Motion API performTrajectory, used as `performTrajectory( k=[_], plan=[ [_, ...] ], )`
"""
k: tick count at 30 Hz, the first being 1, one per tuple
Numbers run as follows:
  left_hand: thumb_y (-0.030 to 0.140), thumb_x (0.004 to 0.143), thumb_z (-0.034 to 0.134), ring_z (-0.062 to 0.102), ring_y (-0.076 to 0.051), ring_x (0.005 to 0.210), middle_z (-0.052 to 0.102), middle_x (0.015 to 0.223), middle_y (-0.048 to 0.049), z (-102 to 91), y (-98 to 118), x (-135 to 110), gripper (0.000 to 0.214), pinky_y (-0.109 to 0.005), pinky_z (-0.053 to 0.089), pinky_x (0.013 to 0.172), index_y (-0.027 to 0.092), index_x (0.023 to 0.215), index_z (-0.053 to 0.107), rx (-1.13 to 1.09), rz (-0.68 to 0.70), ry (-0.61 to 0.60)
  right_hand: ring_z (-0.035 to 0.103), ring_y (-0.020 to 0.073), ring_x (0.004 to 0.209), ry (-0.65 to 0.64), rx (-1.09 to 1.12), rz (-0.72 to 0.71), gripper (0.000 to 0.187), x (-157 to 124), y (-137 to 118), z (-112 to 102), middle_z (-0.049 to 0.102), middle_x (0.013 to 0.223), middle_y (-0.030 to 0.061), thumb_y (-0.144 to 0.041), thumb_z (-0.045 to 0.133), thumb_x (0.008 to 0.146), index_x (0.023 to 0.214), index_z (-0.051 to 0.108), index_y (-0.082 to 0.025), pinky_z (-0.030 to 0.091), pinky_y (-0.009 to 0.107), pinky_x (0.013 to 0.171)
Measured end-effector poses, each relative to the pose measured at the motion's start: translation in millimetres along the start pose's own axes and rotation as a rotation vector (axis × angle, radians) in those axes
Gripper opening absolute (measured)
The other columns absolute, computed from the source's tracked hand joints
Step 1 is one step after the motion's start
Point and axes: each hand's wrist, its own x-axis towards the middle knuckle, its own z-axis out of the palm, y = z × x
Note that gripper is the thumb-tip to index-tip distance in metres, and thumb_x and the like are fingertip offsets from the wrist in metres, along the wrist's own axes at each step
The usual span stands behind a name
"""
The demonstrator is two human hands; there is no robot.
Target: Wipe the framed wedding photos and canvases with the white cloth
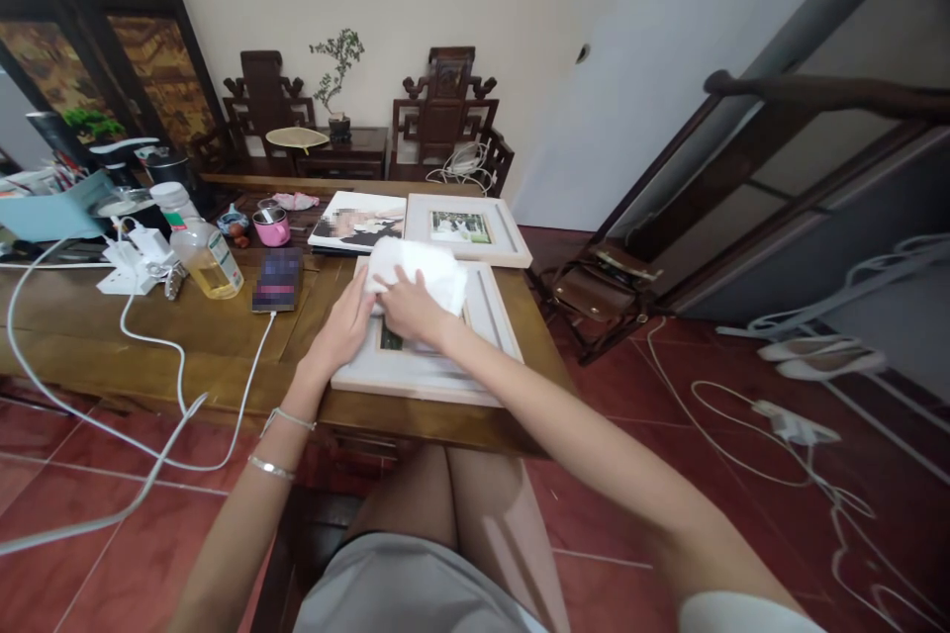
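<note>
A pale-edged picture frame [475, 371] lies flat near the table's front right corner, a small photo in its middle partly covered. On top of it is a folded white cloth [423, 262]. My right hand [416, 305] presses down on the cloth with fingers spread over it, gripping it against the frame. Along the frame's left side rests my left hand [348, 318], its fingers stretched out beside the cloth's left edge; the fingertips are partly hard to make out. Behind, a second picture frame [509, 227] lies next to a photo print [360, 218].
Left on the wooden table [312, 371] are a phone [277, 279] on a charging cable, a bottle of yellow liquid [212, 262], a pink cup [271, 226] and white plugs [134, 257]. White cables [174, 460] hang over the front edge. A brown bag [594, 295] sits right of the table.
</note>
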Motion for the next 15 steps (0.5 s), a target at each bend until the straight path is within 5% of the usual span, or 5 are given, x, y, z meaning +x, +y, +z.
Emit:
performTrajectory(
  k=[8, 15],
  plan=[
    [0.043, 0.099, 0.02, 0.036, -0.019, 0.139, 0.04, 0.15, -0.0115, 1.1, 4, -3, 0.056, -0.036, 0.027, 0.116, 0.014, 0.145, 0.033, -0.065, -0.036, 0.048, 0.023, 0.0431, 0.139, -0.155, 0.093, -0.105, 0.053, -76, -46, -13, 0.034, 0.153, 0.0107, -0.008, 0.041, 0.08, 0.13, 0.058, -0.014, 0.027, 0.063, 0.107],
    [0.009, 0.085, 0.037, 0.04, -0.023, 0.136, 0.047, 0.144, -0.0127, 8.2, -11, -2, 0.053, -0.044, 0.028, 0.117, 0.012, 0.137, 0.045, 0.115, 0.038, -0.045, 0.022, 0.0392, 0.141, -0.081, 0.058, 0.031, 0.058, -137, -17, -4, 0.036, 0.151, 0.0097, -0.003, 0.044, 0.073, 0.127, 0.061, -0.015, 0.023, 0.062, 0.11]
  ],
)
